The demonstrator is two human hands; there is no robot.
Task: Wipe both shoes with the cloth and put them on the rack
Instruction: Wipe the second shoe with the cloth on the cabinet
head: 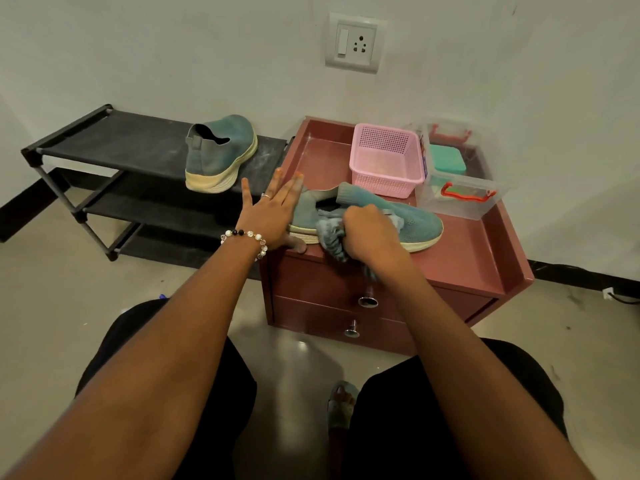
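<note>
Head view showed a person seated low before a dark-red drawer cabinet whose rimmed top served as the surface. One teal shoe lay on its sole on that surface, toe pointing toward 3 o'clock and heel toward 9 o'clock. The right hand rested on the near side of this shoe, at about its middle, its grip clamped around a bunched grey-blue cloth that hung over the cabinet's front edge. The left hand lay against the heel of the same shoe with its grip apart: the fingers were straight and spread, pointing toward 12 o'clock, and the thumb touched the front edge of the surface. A bead bracelet circled the left wrist, and a ring showed on one finger.

The second teal shoe stood on the top shelf of the black rack, at 10 o'clock from the hands, heel toward the camera and near the shelf's right end. The rack stood just beside the cabinet's left side.

At 1 o'clock on the surface sat a pink perforated basket, and just beside it, toward 3 o'clock, a clear lidded box with red handles. A wall socket was mounted above, at 12 o'clock.
</note>
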